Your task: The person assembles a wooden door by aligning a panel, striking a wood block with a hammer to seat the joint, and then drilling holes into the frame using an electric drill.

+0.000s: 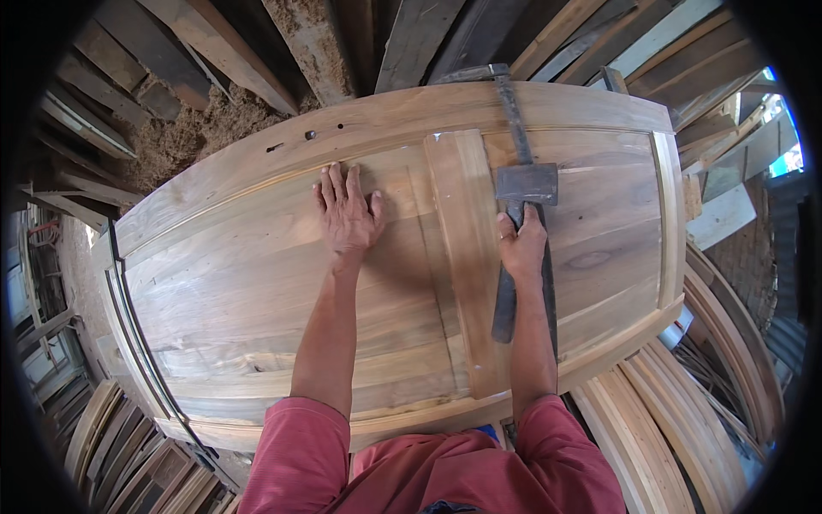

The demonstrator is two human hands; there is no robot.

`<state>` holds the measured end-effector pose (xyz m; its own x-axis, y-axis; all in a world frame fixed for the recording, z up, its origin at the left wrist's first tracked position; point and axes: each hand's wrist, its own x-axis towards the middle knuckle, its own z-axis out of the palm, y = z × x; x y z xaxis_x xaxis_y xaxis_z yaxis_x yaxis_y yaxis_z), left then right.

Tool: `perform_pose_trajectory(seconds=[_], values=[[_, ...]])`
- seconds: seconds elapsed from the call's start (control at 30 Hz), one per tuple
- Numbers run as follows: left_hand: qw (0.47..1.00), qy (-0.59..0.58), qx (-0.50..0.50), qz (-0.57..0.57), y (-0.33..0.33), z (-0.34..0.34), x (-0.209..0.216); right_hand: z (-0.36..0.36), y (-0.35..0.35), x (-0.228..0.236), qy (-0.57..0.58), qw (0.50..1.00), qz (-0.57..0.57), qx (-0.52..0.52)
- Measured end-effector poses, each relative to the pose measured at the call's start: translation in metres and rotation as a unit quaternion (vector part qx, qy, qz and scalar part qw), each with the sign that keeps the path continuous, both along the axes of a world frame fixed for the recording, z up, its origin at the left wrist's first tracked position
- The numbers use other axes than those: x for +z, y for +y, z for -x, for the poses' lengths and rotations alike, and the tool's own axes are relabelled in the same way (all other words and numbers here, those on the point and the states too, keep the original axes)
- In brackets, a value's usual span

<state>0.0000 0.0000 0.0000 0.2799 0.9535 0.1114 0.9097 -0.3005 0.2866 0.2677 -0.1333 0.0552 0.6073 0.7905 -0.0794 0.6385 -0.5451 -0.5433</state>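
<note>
A large wooden door (282,291) with raised frame edges and inset panels lies flat before me. My left hand (348,210) rests palm down on its panel near the far rail, fingers spread, holding nothing. My right hand (524,248) is wrapped around the dark handle of a hammer (526,183), close below its blocky head. The handle's end points toward me. Beneath the hammer a metal bar clamp (515,120) crosses the door, its jaw at the far edge. Left of it runs a wooden cross rail (469,257) between the panels.
Another long dark clamp bar (147,343) spans the door's left end. Boards (411,43) lean beyond the far edge, with sawdust (193,128) heaped among them. Stacked curved timber (659,420) stands at the near right, and more wood pieces (128,437) at the near left.
</note>
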Motion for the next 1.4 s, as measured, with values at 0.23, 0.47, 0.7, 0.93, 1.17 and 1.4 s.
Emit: perform_pose_trajectory(seconds=[0.23, 0.47, 0.7, 0.93, 1.17, 1.4], values=[[1.000, -0.010, -0.002, -0.015, 0.002, -0.003, -0.004, -0.008, 0.012, 0.009, -0.033, 0.997, 0.055, 0.049], [0.999, 0.001, -0.007, -0.034, -0.001, -0.003, -0.002, -0.012, -0.002, -0.001, 0.007, 1.000, 0.027, 0.005], [0.999, 0.003, -0.011, -0.036, 0.000, 0.001, -0.003, -0.022, -0.007, 0.009, 0.025, 1.000, -0.001, 0.017], [0.999, 0.021, -0.012, -0.035, 0.002, -0.002, -0.003, -0.011, -0.032, 0.002, 0.044, 0.998, -0.005, 0.051], [0.999, 0.026, -0.007, -0.035, -0.002, -0.005, -0.003, 0.020, -0.093, 0.028, 0.224, 0.974, 0.024, 0.010], [0.997, -0.011, -0.010, -0.069, -0.006, 0.010, -0.018, 0.071, -0.168, 0.007, 0.110, 0.989, 0.079, 0.064]])
